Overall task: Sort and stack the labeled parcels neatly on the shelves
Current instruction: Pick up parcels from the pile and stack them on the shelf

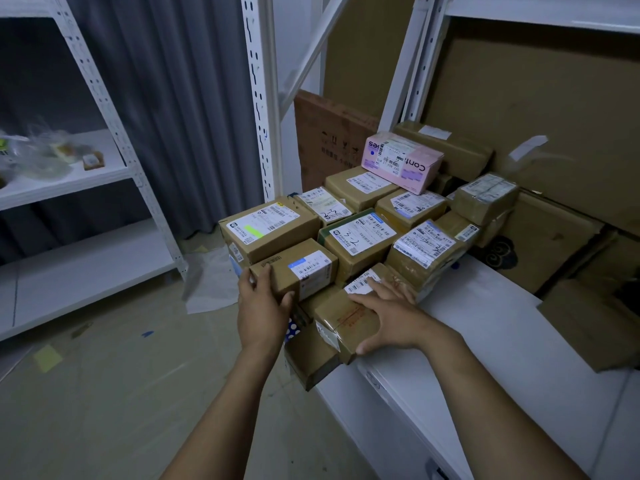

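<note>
Several labeled brown parcels are stacked at the left end of a white shelf (485, 323). My left hand (261, 306) grips the near end of a small brown box with a blue-edged label (304, 268) at the front of the stack. My right hand (391, 315) lies on top of a taped brown parcel (341, 320), fingers spread over it and thumb hooked on its near edge. A pink box (401, 162) sits on top at the back. A darker box (311, 358) juts over the shelf edge below.
Flattened cardboard (519, 109) leans against the back of the shelf unit, and a loose brown piece (595, 327) lies at right. A second white rack (69, 174) at left holds plastic bags. Paper scraps litter the floor (121, 375).
</note>
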